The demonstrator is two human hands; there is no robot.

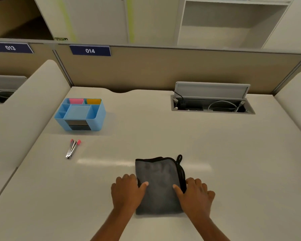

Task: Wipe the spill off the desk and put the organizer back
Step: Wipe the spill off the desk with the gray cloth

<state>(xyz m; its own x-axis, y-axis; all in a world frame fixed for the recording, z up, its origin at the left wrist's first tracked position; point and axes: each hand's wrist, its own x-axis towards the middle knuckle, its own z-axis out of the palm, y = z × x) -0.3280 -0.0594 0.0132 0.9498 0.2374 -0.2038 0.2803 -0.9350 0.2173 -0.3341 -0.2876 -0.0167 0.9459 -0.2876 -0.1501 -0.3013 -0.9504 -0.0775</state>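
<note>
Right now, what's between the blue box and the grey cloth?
Only bare desk. In the head view, nothing lies between the blue box and the grey cloth.

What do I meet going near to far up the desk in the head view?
Hands on the grey cloth → staple remover → blue organizer → open cable tray → partition with sign 014.

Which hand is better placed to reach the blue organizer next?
Probably the left hand: the organizer stands far left on the desk, while the right hand would cross the cloth.
</note>
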